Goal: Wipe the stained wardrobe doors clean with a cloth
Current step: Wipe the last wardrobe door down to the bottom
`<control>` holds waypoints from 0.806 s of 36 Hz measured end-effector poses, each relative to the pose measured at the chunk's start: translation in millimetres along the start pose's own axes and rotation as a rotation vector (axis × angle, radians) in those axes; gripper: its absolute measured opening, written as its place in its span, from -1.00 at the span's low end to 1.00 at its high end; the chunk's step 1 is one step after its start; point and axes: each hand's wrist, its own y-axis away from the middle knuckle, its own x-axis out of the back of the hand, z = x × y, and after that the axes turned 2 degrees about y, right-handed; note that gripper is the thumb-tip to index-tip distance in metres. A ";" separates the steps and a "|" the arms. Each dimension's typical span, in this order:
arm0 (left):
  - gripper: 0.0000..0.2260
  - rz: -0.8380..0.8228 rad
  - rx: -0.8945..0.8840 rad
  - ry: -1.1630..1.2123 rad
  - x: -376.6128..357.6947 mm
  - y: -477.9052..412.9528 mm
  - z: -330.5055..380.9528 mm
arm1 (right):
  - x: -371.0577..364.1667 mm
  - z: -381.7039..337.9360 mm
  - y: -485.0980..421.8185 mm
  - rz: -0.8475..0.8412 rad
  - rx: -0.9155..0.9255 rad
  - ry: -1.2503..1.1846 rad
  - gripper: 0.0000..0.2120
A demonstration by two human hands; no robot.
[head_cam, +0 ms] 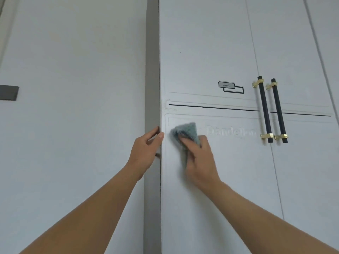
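Against wardrobe door (229, 180), right hand (200, 160) clamps upright cloth (185, 131); left hand (145, 151) clasps door's edge

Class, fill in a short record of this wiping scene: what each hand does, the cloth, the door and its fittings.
left hand: grips the wardrobe door at its left edge
right hand: holds the blue-grey cloth against the door front
cloth position: left of the pale lettering, below the black line
fittings: two black bar handles with gold brackets, at right
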 end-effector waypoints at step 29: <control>-0.45 -0.078 0.949 0.193 124.7 277.2 -281.2 | -95.7 -113.6 344.4 -0.735 -0.950 -0.792 -0.40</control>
